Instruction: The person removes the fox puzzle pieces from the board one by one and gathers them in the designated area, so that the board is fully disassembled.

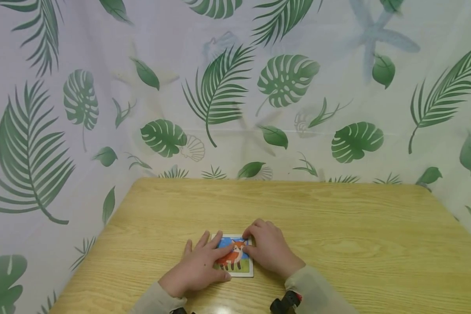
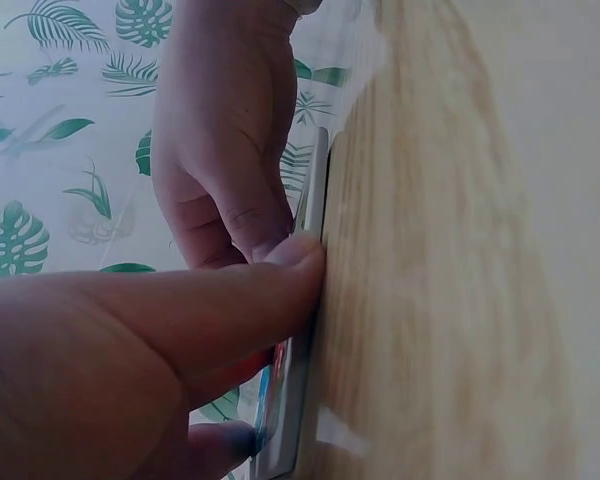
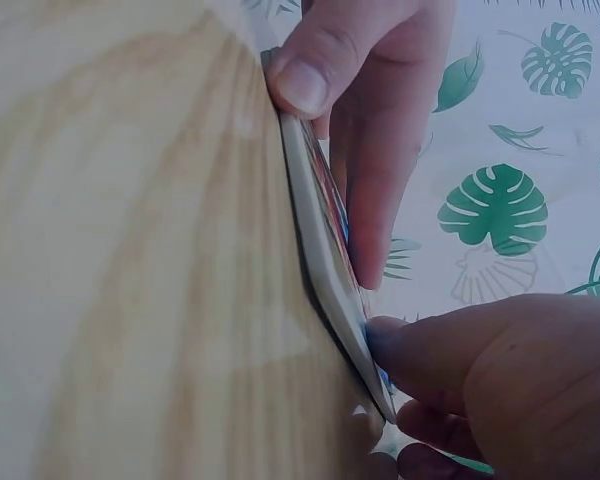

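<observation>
A small square board [image 1: 245, 266] with a white border and a picture of an orange fox lies flat on the table. My left hand [image 1: 202, 265] rests over its left part with fingers spread and straight, one fingertip on the fox. In the left wrist view the left thumb [image 2: 250, 300] touches the near rim of the board. At the upper right corner, my right hand [image 1: 272, 249] has curled fingers and holds the board's edge between thumb and fingers. The right thumb [image 3: 430, 350] lies on the picture side in the right wrist view. Both hands hide parts of the picture.
The wooden table [image 1: 357, 231] extends behind and to both sides of the hands. A white cloth [image 1: 235, 104] printed with green leaves hangs behind it. Dark straps, one of them a black band [image 1: 285, 302], sit at the wrists.
</observation>
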{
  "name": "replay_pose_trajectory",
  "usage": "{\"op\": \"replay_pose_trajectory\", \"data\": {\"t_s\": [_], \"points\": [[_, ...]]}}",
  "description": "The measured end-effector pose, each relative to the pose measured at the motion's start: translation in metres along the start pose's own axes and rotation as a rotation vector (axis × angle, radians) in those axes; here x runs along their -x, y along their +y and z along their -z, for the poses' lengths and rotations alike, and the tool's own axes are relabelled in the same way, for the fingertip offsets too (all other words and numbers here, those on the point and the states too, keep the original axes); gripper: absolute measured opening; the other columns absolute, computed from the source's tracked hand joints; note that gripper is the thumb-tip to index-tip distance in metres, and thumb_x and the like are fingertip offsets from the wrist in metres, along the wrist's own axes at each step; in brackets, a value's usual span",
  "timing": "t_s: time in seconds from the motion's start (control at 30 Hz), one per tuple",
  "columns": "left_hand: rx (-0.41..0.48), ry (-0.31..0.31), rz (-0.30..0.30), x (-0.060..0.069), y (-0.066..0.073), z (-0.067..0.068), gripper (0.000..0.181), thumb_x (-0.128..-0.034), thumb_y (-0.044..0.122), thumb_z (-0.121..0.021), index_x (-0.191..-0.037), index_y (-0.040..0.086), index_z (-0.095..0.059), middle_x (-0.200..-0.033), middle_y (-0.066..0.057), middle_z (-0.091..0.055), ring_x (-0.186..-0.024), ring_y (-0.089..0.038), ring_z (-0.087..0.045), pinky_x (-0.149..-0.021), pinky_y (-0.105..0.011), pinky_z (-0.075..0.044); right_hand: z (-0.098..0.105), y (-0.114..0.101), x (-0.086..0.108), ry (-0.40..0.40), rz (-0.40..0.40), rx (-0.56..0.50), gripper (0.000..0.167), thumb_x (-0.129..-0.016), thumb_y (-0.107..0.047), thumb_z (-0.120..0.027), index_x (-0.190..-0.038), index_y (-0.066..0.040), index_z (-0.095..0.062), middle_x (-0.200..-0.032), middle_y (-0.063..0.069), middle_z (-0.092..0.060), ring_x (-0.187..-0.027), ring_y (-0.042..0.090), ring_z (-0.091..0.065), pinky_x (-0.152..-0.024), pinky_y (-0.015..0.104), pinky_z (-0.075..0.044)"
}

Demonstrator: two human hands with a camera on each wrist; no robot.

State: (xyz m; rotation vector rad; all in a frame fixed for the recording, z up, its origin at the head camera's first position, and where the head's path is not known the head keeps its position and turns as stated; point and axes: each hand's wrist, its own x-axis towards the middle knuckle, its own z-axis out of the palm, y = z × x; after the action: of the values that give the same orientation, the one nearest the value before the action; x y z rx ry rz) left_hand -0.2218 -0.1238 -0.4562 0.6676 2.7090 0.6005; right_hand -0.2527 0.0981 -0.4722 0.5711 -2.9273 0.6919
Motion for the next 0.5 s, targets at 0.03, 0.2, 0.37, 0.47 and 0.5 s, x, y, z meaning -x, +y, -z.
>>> {"op": "replay_pose_trajectory", "data": {"t_s": [0.03, 0.2, 0.37, 0.47, 0.5], "points": [[-0.003, 0.0, 0.0, 0.0001, 0.0, 0.0, 0.072, -0.0888, 0.053, -0.072, -0.153, 0.031, -0.048, -0.167, -0.01, -0.021, -0.151, -0.045, -0.008, -0.107, -0.078, -0.002, 0.0001, -0.0004, 0.0, -0.001, -0.005, -0.01, 0.02, -0.087, -0.026, -0.081, -0.101, -0.016, -0.071, -0.103, -0.002, -0.058, -0.098, 0.022, -0.054, -0.092, 0.051, -0.045], [-0.004, 0.004, -0.007, 0.0006, 0.0002, -0.0001, 0.071, -0.0874, 0.053, -0.073, -0.151, 0.033, -0.051, -0.166, -0.012, -0.022, -0.151, -0.046, -0.009, -0.107, -0.079, -0.004, 0.0001, -0.0015, -0.0006, -0.004, -0.024, -0.053, 0.023, -0.086, -0.023, -0.082, -0.102, -0.015, -0.068, -0.102, -0.002, -0.059, -0.098, 0.021, -0.055, -0.093, 0.051, -0.044], [-0.007, 0.003, -0.009, 0.0004, -0.0006, -0.0001, 0.07, -0.0868, 0.053, -0.074, -0.15, 0.035, -0.051, -0.166, -0.012, -0.022, -0.151, -0.047, -0.009, -0.106, -0.079, -0.004, -0.0021, -0.0024, -0.0041, -0.009, -0.053, -0.089, 0.021, -0.087, -0.023, -0.081, -0.102, -0.016, -0.068, -0.097, -0.005, -0.062, -0.094, 0.018, -0.057, -0.093, 0.049, -0.045], [-0.008, -0.001, -0.006, -0.0006, -0.0014, -0.0007, 0.07, -0.087, 0.053, -0.074, -0.151, 0.035, -0.051, -0.166, -0.012, -0.021, -0.151, -0.046, -0.008, -0.107, -0.079, -0.004, -0.0032, -0.0026, -0.0048, -0.008, -0.07, -0.116, 0.02, -0.088, -0.022, -0.081, -0.103, -0.016, -0.069, -0.093, -0.007, -0.062, -0.088, 0.015, -0.056, -0.088, 0.045, -0.047], [-0.006, -0.004, -0.003, -0.0011, -0.0015, -0.001, 0.07, -0.0872, 0.053, -0.074, -0.151, 0.035, -0.051, -0.166, -0.011, -0.021, -0.151, -0.046, -0.007, -0.107, -0.079, -0.004, -0.003, -0.0026, -0.0047, -0.005, -0.077, -0.133, 0.019, -0.088, -0.021, -0.08, -0.103, -0.016, -0.069, -0.092, -0.007, -0.062, -0.085, 0.014, -0.056, -0.086, 0.044, -0.048]]}}
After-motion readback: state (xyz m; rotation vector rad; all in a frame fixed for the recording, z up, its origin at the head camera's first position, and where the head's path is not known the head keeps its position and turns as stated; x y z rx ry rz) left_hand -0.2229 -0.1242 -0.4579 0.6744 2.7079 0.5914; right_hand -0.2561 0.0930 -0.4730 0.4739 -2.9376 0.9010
